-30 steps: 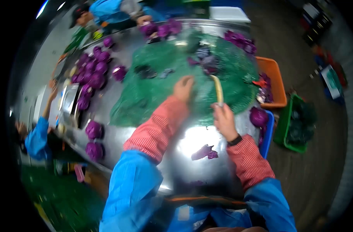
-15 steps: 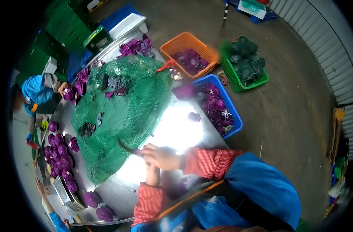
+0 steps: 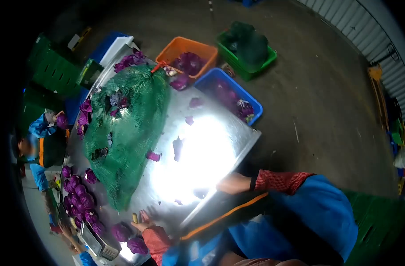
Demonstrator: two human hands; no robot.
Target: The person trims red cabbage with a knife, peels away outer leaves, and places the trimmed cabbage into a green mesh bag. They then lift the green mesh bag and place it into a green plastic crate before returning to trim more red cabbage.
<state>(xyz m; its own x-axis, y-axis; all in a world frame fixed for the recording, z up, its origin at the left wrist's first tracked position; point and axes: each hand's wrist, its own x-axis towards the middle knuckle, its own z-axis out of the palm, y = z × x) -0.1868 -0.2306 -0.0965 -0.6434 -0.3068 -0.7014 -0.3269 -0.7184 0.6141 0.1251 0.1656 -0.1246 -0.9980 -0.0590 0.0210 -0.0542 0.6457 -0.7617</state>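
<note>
My left hand (image 3: 144, 225) is low over the steel table (image 3: 164, 128), close to two loose purple cabbages (image 3: 137, 245). Its fingers are closed round a short tan handle (image 3: 134, 217) that sticks up; the rest of that tool is hidden. At the table's near edge is my right hand (image 3: 234, 183), whose fingers are lost in blur and glare. A small dark scrap (image 3: 201, 193) lies on the metal just left of it. Beyond my hands, a large green mesh sack (image 3: 127, 146) is spread over the table, with dark leaves on it.
Several purple cabbages (image 3: 80, 199) are heaped at the left, by a scale (image 3: 96, 244). A blue crate (image 3: 257, 106), an orange crate (image 3: 164, 51) and a green crate (image 3: 272, 56) stand past the table. Across the table, a person in blue (image 3: 43, 128) holds a cabbage.
My hands were together over the table with a dark curved blade beside them. They have parted: left toward the loose cabbages, right to the table edge. The view has shifted.
</note>
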